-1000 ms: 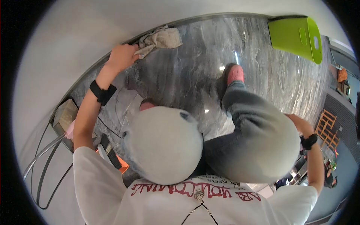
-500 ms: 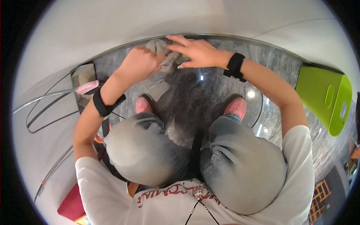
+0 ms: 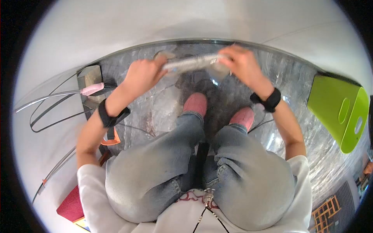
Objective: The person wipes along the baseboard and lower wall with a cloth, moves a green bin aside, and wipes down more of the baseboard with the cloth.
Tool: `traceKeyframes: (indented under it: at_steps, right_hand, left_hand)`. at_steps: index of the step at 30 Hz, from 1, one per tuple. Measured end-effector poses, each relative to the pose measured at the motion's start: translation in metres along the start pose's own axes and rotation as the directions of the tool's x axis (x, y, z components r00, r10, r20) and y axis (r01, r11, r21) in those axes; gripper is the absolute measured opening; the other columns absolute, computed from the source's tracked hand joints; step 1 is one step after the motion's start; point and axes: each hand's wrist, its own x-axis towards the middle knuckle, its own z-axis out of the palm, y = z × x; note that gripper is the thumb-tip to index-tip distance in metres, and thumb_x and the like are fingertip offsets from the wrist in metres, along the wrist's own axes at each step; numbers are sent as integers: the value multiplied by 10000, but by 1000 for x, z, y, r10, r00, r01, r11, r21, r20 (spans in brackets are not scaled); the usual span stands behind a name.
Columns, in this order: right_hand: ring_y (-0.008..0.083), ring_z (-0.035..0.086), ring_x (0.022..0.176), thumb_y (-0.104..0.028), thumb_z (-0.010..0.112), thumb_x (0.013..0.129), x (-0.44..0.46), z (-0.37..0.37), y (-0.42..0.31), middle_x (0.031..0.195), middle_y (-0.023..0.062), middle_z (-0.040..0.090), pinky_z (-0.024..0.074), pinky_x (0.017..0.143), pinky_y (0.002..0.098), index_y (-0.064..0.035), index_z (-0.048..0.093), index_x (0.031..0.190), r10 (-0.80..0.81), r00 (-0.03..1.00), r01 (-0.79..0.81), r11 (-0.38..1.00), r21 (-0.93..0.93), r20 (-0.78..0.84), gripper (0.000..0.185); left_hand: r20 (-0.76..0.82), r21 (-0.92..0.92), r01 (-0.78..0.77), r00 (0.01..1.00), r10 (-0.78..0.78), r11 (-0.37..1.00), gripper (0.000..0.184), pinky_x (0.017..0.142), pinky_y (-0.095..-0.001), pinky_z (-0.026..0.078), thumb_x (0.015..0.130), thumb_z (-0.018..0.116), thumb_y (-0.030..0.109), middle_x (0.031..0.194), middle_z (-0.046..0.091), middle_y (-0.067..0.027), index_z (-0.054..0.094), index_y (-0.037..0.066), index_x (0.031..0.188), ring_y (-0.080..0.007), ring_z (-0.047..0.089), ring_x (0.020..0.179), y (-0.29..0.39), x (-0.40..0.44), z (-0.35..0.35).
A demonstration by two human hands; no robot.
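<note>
A greyish cloth (image 3: 192,64) is stretched between my hands above the dark marbled floor, close to the foot of the white wall; motion smears it. My left hand (image 3: 144,74) is closed on its left end. At the other end, my right hand (image 3: 244,65) pinches the cloth between thumb and fingers. Part of the cloth hangs below the right fingers, blurred. Each wrist wears a black band.
A lime-green plastic stool-like piece (image 3: 337,110) stands on the right. On the left are a pink-handled item (image 3: 92,89), thin black cables and an orange-edged object (image 3: 111,138). My pink shoes (image 3: 195,104) rest on the glossy floor (image 3: 165,110).
The bunched cloth has been drawn out into a strip. My right hand has moved right, away from the left hand. My left-side foot has shifted inward.
</note>
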Motion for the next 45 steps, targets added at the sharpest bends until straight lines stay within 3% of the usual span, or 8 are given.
traceKeyframes:
  at_steps: [8,12,19,31,33,37,40,45]
  right_hand:
    - [279,573,783,-149,618,760,1,12,32,965,101,551,483,665,337,-99,546,1036,-25,989,-1,985,-170,-148,290]
    - [270,537,904,-185,581,784,10,42,40,1085,81,455,479,743,353,-155,487,1139,-125,992,122,984,-131,-18,369]
    - [267,531,916,-176,578,793,31,76,33,1070,84,461,463,779,340,-137,512,1106,-297,955,298,947,-120,28,322]
    - [241,585,854,-90,641,729,-47,-35,79,1006,76,599,483,726,322,-43,620,847,-214,973,181,940,-290,-87,128]
    - [250,602,831,-78,629,741,-69,-60,84,965,90,615,492,697,317,-36,620,862,-79,978,12,945,-328,-192,128]
    - [232,617,701,-78,629,748,-108,-107,106,861,97,632,486,659,277,-18,618,818,88,814,-375,834,-404,-574,93]
    - [186,611,815,-81,615,764,-128,-124,114,896,100,634,472,708,272,-10,629,836,368,600,-626,769,-131,-710,102]
    - [227,609,810,-62,590,751,-106,-98,104,910,117,629,468,726,298,-4,612,794,-14,744,-286,897,-338,-668,76]
  left_hand:
    - [-248,-813,66,859,-448,578,210,550,-271,444,758,597,90,629,586,-83,570,39,960,-146,557,551,-4,88,116]
    - [-339,-885,-69,772,-537,460,237,558,-240,432,752,602,74,670,595,-61,582,39,985,-96,524,588,-26,87,148]
    - [-201,-894,108,771,-604,436,283,609,-220,445,744,610,52,787,631,-63,581,39,1025,-81,557,670,-62,48,142]
    - [-426,-816,-243,866,-261,524,285,680,-273,489,735,622,76,948,607,-112,577,56,1017,-169,602,774,51,129,135]
    - [-327,-809,-259,944,-38,527,357,742,-321,476,741,625,127,1013,573,-116,538,71,1083,-210,582,864,79,148,127]
    - [-407,-652,-582,810,423,487,573,954,-365,335,785,583,163,1204,410,-147,316,102,1288,-290,398,1132,137,193,129]
    - [-242,-746,-468,854,460,475,617,975,-372,293,794,567,165,1201,378,-161,244,112,1317,-309,350,1158,171,208,121]
    - [-379,-732,-509,857,349,453,596,963,-368,301,801,548,152,1181,381,-169,239,88,1306,-316,358,1147,159,189,121]
